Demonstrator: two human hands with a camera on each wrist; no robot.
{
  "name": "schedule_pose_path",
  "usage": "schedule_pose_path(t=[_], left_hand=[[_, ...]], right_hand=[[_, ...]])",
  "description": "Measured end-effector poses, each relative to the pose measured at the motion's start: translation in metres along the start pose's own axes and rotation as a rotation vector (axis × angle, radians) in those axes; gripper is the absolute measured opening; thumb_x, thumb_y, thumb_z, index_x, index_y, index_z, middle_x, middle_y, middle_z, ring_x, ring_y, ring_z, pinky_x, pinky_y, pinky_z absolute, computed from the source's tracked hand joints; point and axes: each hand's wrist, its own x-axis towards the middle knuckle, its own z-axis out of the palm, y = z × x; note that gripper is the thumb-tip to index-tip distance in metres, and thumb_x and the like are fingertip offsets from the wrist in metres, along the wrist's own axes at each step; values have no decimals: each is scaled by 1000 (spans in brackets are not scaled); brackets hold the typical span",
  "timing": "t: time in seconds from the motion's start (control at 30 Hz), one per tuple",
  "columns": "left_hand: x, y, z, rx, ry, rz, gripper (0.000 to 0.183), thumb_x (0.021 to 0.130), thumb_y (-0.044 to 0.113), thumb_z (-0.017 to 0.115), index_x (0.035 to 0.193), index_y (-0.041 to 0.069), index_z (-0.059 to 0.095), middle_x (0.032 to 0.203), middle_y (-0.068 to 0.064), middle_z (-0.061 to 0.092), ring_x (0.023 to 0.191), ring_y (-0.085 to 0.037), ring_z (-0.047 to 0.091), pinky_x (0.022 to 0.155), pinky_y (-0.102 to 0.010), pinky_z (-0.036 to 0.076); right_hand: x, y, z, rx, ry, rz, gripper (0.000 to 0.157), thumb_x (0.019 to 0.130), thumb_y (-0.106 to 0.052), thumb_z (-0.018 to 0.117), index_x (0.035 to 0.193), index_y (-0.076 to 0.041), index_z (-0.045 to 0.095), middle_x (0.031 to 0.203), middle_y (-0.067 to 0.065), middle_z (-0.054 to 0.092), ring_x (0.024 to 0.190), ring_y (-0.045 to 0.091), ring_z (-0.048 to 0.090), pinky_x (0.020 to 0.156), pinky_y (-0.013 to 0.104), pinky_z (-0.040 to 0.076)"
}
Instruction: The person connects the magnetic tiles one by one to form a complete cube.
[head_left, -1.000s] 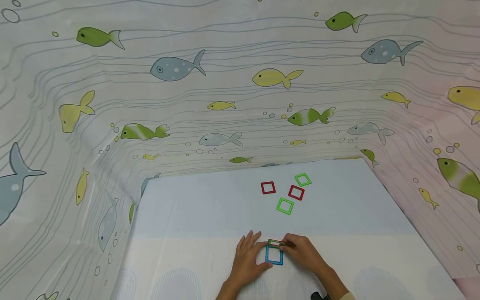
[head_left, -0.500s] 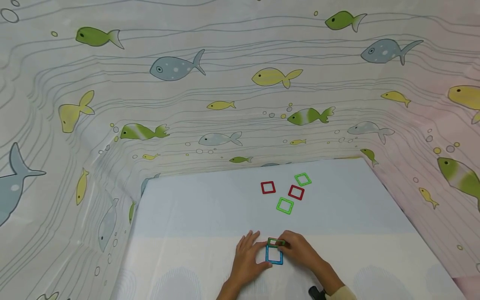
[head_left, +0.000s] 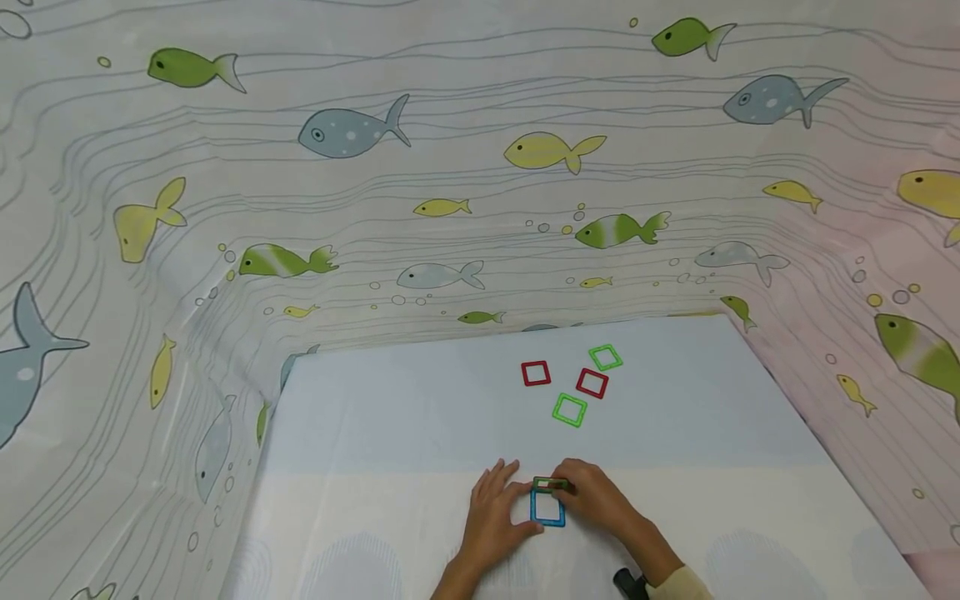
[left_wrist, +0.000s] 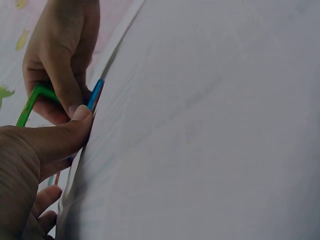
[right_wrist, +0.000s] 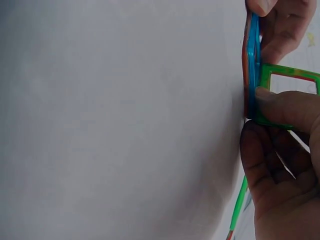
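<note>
From above, the head view looks forward and down to the tabletop's (head_left: 390, 417) far edge. 2 close wrist views share the blue frame (right_wrist: 252, 65).

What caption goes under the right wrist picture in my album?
A right hand holds a green square frame upright against a flat blue frame.

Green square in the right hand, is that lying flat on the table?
No, the right hand pinches the green square upright, at the edge of the flat blue square.
</note>
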Motion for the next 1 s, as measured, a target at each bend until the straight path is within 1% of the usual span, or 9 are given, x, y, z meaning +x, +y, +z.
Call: schedule_pose_path(t=[0.17, 0.47, 0.7, 0.8, 0.87, 0.93, 1.0], left_hand=[[0, 0, -2, -8, 7, 5, 60, 66, 45, 88, 119, 22, 70, 147, -6, 54, 141, -34, 44, 114, -57, 32], [0, 2, -2, -34, 2, -1, 60, 66, 44, 88, 118, 22, 68, 147, -5, 54, 141, -35, 43, 114, -57, 31], [1, 1, -1, -25, 7, 4, 60, 66, 45, 89, 118, 22, 68, 147, -5, 54, 141, -35, 43, 113, -57, 32], [2, 1, -1, -28, -6, 7, 61, 67, 45, 88, 119, 22, 67, 147, -5, 53, 142, -35, 42, 113, -57, 32], [2, 1, -3, -31, -26, 10, 62, 68, 46, 87, 121, 22, 66, 149, -5, 52, 142, -35, 41, 114, -58, 30], [3, 1, -4, -36, -53, 6, 63, 71, 48, 85, 125, 23, 64, 150, -5, 50, 144, -35, 39, 115, -58, 28], [4, 1, -7, -40, -65, 9, 62, 76, 49, 82, 128, 21, 62, 149, -6, 51, 143, -35, 39, 114, -59, 29]], right_hand=[[1, 0, 0, -7, 9, -17, 13, 84, -10, 79, 95, -16, 74, 89, -11, 68, 80, -1, 55, 73, 22, 53], [4, 1, 0, -32, -6, -46, 13, 84, -10, 79, 95, -16, 74, 88, -11, 68, 81, -1, 57, 74, 24, 54], [4, 1, 0, -44, -7, -52, 14, 84, -10, 79, 94, -17, 74, 87, -12, 68, 80, -1, 56, 73, 24, 54], [3, 1, 1, -55, 3, -74, 14, 83, -9, 79, 94, -17, 74, 87, -11, 67, 80, -1, 56, 72, 24, 54], [3, 2, 1, -63, 6, -83, 14, 83, -10, 79, 94, -17, 73, 87, -11, 68, 80, -1, 56, 73, 24, 54], [4, 2, 2, -74, 3, -85, 14, 84, -11, 79, 94, -17, 73, 88, -11, 68, 80, 0, 56, 74, 24, 54], [5, 3, 2, -81, -3, -79, 13, 85, -12, 79, 95, -18, 73, 89, -11, 68, 82, 0, 57, 75, 25, 55]])
